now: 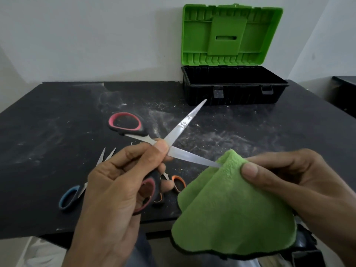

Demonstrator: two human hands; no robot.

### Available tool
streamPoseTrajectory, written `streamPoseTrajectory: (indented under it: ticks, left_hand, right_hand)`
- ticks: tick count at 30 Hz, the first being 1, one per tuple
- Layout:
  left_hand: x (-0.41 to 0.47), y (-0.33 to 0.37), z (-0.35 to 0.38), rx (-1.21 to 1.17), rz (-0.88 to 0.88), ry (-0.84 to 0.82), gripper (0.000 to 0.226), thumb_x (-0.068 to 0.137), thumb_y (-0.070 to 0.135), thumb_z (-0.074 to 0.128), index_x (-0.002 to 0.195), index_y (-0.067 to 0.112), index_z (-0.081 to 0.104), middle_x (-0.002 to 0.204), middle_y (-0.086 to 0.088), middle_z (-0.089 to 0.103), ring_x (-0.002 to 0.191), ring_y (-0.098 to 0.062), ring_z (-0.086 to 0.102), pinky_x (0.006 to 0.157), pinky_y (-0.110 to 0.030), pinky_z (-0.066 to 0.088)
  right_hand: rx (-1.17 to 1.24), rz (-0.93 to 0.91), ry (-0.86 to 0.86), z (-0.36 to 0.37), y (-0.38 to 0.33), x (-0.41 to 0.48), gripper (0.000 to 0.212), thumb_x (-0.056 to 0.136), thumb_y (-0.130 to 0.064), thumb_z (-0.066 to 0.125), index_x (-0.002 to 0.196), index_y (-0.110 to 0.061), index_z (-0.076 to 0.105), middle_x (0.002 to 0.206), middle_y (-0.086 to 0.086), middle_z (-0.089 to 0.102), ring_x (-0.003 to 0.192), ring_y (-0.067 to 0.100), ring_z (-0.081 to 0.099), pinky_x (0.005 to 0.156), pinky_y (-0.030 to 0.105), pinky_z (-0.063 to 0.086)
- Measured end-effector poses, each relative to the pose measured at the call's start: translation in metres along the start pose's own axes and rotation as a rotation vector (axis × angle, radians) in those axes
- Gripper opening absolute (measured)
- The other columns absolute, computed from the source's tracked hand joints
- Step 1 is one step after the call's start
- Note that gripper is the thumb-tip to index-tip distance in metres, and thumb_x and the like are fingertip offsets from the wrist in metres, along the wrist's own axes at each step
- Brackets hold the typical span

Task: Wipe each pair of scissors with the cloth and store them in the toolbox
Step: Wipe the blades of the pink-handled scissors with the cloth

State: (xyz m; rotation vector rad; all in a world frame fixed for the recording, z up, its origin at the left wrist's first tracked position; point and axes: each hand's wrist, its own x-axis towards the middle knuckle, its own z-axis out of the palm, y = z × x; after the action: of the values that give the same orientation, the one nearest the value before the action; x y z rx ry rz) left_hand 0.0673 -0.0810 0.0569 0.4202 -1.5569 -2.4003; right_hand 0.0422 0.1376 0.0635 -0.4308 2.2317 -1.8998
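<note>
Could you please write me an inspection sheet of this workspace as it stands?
Surface: black table, dusty, with white smears and specks.
Job's things: pink-handled scissors, opened wide, held above the table; green cloth over one blade tip; blue-handled scissors and orange-handled scissors lying on the table, the orange pair partly hidden; toolbox at the back, lid up, contents not visible.
Clutter: nothing seen.
Hands: left hand grips the pink-handled scissors near the pivot; right hand pinches the green cloth round the blade tip.
Cables: nothing seen.
Surroundings: white wall behind; dark furniture at the right edge.
</note>
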Motion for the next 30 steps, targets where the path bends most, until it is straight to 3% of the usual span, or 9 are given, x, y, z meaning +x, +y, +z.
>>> streamPoseTrajectory:
  ticks: [7, 12, 19, 24, 30]
  left_hand:
    - [-0.007, -0.003, 0.008, 0.115, 0.200, 0.027, 0.010, 0.058, 0.026, 0.078, 0.064, 0.018, 0.078, 0.059, -0.008, 0.070, 0.045, -0.012, 0.062, 0.045, -0.020, 0.053]
    - [-0.007, -0.007, 0.005, 0.130, 0.165, 0.008, 0.014, 0.056, 0.026, 0.079, 0.064, 0.014, 0.078, 0.058, -0.008, 0.069, 0.043, -0.014, 0.062, 0.044, -0.021, 0.053]
    - [-0.005, -0.005, 0.000, 0.124, 0.129, -0.030, 0.014, 0.056, 0.024, 0.078, 0.064, 0.012, 0.076, 0.059, -0.010, 0.069, 0.040, -0.015, 0.059, 0.041, -0.017, 0.049]
    - [-0.008, -0.004, -0.001, 0.231, 0.152, -0.134, 0.018, 0.060, 0.021, 0.079, 0.071, 0.008, 0.078, 0.062, -0.016, 0.070, 0.042, -0.018, 0.061, 0.041, -0.017, 0.049]
    - [-0.010, 0.002, 0.000, 0.323, 0.199, -0.222, 0.007, 0.065, 0.009, 0.078, 0.071, 0.007, 0.079, 0.057, -0.014, 0.069, 0.040, -0.016, 0.060, 0.039, -0.011, 0.044]
  right_hand:
    - [-0.149, -0.102, 0.019, 0.006, 0.000, 0.002, 0.016, 0.080, -0.034, 0.073, 0.088, -0.032, 0.088, 0.090, -0.006, 0.085, 0.086, 0.013, 0.082, 0.080, 0.029, 0.065]
    - [-0.215, -0.131, 0.028, 0.009, 0.003, 0.000, 0.017, 0.082, -0.038, 0.070, 0.084, -0.034, 0.086, 0.086, -0.008, 0.084, 0.080, 0.011, 0.081, 0.074, 0.032, 0.065]
    - [-0.293, -0.205, 0.177, -0.005, 0.000, -0.002, 0.017, 0.084, -0.039, 0.066, 0.086, -0.042, 0.082, 0.081, -0.014, 0.082, 0.071, 0.002, 0.078, 0.061, 0.011, 0.058]
    - [-0.355, -0.283, 0.250, -0.019, -0.006, 0.002, 0.021, 0.088, -0.036, 0.065, 0.091, -0.050, 0.081, 0.085, -0.021, 0.081, 0.078, -0.003, 0.077, 0.066, 0.006, 0.057]
    - [-0.356, -0.349, 0.201, -0.028, -0.011, 0.007, 0.024, 0.086, -0.032, 0.066, 0.096, -0.049, 0.080, 0.090, -0.027, 0.080, 0.086, -0.007, 0.077, 0.073, 0.004, 0.056]
